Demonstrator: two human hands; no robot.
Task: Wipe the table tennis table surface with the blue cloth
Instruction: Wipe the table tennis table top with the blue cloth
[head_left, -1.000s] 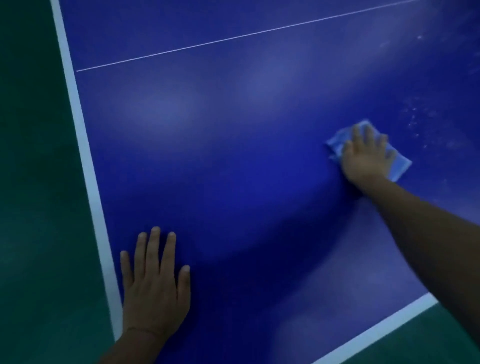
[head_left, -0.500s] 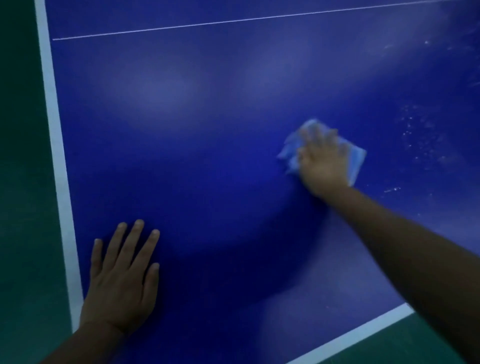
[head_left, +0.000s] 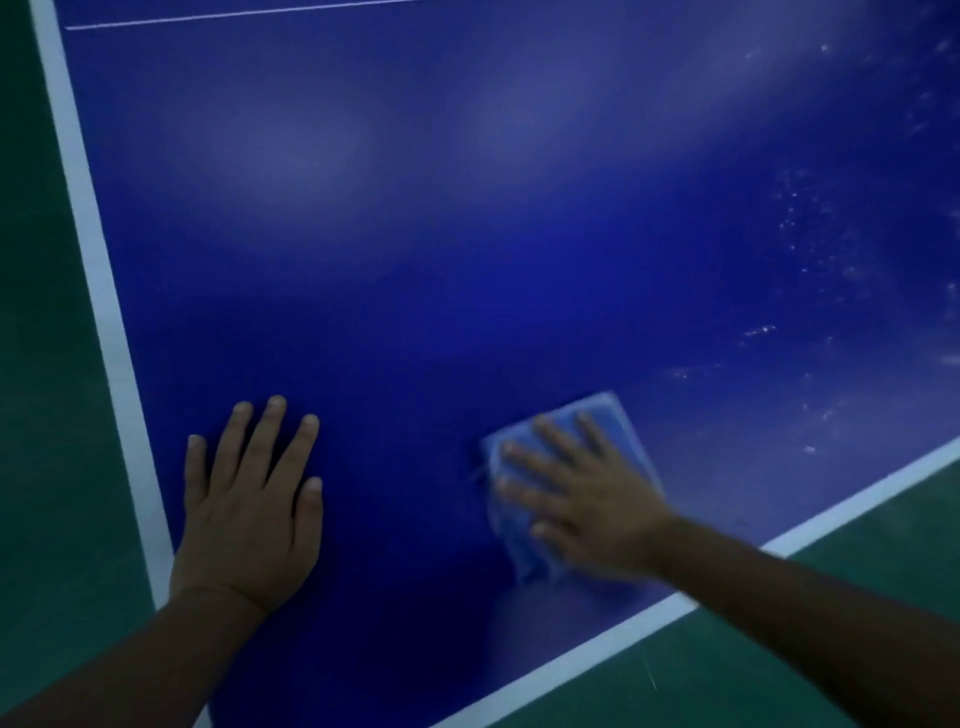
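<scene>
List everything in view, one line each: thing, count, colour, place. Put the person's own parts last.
table tennis table: one, dark blue top, fills most of the view.
edge stripes: two, white, one along the table's left edge, one along the near right edge.
centre line: one, thin white, across the top of the view.
specks: many, whitish, scattered over the right part of the table top.
floor: green, left of the table and at lower right.
blue cloth: one, light blue, flat on the table near the right edge stripe.
left hand: one, flat on the table by the left stripe, fingers straight.
right hand: one, pressed flat on the cloth, fingers spread.
</scene>
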